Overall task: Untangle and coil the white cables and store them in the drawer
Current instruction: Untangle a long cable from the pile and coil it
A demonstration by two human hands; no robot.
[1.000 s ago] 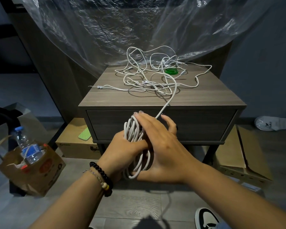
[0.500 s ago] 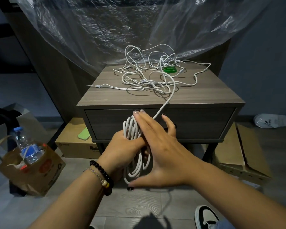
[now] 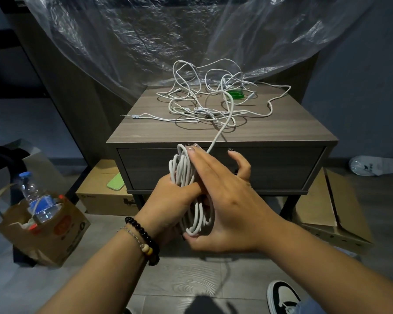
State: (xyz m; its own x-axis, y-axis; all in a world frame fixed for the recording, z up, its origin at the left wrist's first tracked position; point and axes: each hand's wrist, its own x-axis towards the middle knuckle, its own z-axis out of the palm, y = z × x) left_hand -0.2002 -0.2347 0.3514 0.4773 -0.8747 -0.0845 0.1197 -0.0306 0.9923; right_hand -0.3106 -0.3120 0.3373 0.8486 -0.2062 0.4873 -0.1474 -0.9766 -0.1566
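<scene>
My left hand (image 3: 170, 200) still gripping the white coil (image 3: 186, 177) before the closed drawer (image 3: 281, 166), right hand (image 3: 227, 200) flat against it, thumb now under the loops, tangled cables (image 3: 191, 109) still on the nightstand (image 3: 293, 132)

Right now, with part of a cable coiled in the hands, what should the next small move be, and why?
Probably wrap another loop: the left hand grips the coil, the right hand lies flat against it, and a loose strand runs up into the tangle on the nightstand, whose drawer is closed.
</scene>
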